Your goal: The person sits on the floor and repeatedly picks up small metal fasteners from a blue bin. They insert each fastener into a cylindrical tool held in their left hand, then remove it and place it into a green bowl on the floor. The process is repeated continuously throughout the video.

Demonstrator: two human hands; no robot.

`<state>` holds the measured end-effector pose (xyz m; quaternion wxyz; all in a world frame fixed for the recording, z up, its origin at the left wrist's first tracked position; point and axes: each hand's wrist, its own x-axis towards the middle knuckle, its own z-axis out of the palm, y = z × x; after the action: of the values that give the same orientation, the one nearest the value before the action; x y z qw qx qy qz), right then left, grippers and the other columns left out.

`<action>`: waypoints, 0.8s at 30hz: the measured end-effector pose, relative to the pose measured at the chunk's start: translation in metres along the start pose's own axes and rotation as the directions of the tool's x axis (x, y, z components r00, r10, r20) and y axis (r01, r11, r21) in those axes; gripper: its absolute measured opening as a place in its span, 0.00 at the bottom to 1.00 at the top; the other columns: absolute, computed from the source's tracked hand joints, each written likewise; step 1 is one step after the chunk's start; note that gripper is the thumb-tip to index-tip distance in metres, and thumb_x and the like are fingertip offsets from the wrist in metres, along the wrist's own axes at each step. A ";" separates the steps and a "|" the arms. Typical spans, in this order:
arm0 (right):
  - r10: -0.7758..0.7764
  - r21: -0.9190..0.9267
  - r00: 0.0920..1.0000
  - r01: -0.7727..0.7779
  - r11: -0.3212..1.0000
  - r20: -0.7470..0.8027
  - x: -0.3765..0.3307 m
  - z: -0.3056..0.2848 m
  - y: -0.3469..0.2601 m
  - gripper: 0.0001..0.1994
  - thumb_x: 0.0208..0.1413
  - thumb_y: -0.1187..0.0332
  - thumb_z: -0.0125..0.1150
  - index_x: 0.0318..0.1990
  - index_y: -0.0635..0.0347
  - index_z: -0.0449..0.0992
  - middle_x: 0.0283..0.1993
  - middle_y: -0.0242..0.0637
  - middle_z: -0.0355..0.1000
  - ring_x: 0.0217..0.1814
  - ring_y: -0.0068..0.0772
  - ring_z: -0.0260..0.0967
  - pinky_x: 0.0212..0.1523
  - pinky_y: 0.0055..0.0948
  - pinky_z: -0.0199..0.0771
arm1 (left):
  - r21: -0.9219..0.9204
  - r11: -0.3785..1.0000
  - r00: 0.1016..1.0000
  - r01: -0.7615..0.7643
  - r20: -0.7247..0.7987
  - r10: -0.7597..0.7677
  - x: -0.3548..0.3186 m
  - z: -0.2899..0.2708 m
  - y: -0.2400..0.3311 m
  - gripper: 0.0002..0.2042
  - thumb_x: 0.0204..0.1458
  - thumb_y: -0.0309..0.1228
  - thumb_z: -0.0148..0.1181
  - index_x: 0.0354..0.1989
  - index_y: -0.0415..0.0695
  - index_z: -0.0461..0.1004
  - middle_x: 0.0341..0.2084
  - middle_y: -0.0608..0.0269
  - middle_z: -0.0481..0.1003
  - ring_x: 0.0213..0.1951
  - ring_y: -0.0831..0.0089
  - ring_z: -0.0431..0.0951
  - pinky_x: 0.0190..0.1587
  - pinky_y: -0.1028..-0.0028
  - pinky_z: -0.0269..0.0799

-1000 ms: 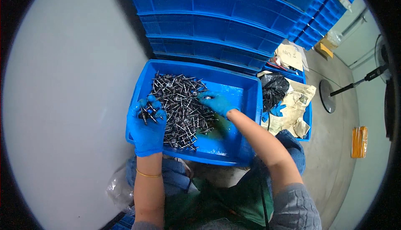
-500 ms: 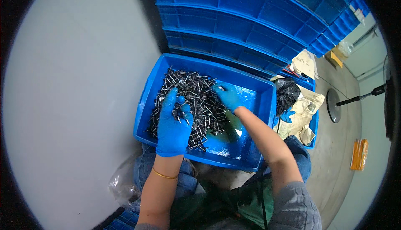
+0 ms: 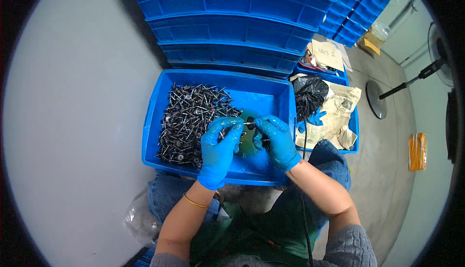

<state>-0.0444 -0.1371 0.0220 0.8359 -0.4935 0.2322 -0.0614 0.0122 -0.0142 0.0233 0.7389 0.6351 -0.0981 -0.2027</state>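
Observation:
Over the blue tray I hold a small dark part with a thin metal shaft between my two gloved hands. The fingertips of my left hand are pinched at its left end. My right hand grips its right side with thumb and forefinger, and something dark shows under the curled fingers. More dark bits show by my left palm, but I cannot tell if they are held. A heap of similar dark shafted parts fills the tray's left side. Greenish liquid wets the tray floor near my hands.
Stacked blue crates rise behind the tray. To the right, another blue bin holds brown paper, a black plastic bag and a blue glove. A fan stand and an orange packet are farther right. A grey wall borders the left.
My hands have come together over the middle of the tray, now with one part between them. Earlier my left hand lay palm up with several parts, and my right was farther back. The view has shifted.

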 end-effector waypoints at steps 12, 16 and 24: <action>-0.276 -0.386 0.940 0.334 0.860 0.199 -0.006 0.004 -0.011 0.10 0.42 0.74 0.59 0.35 0.63 0.69 0.30 0.32 0.68 0.27 0.16 0.64 0.28 0.15 0.67 | -0.641 0.575 0.853 0.508 0.285 -0.436 -0.012 0.015 -0.013 0.09 0.51 0.34 0.43 0.37 0.45 0.67 0.24 0.68 0.67 0.25 0.82 0.65 0.23 0.81 0.60; -0.292 -0.476 0.894 0.432 0.766 0.341 -0.001 -0.009 -0.011 0.14 0.41 0.74 0.60 0.38 0.63 0.70 0.32 0.34 0.70 0.33 0.18 0.65 0.33 0.17 0.68 | -0.661 0.506 0.830 0.554 0.389 -0.401 -0.012 0.009 -0.016 0.10 0.51 0.34 0.43 0.37 0.45 0.67 0.25 0.68 0.67 0.23 0.81 0.64 0.23 0.81 0.60; -0.043 -0.306 0.959 0.131 0.943 0.279 0.002 -0.016 -0.020 0.10 0.46 0.70 0.55 0.37 0.63 0.70 0.29 0.32 0.69 0.27 0.16 0.65 0.26 0.16 0.65 | -0.678 0.358 0.761 0.642 0.508 -0.403 -0.007 0.004 -0.021 0.09 0.51 0.33 0.42 0.34 0.43 0.67 0.22 0.67 0.67 0.23 0.79 0.64 0.22 0.80 0.59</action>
<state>-0.0472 -0.1608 0.0320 0.7642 -0.6368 0.1017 0.0075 0.0007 -0.0167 0.0045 0.8204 0.1775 0.1239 -0.5293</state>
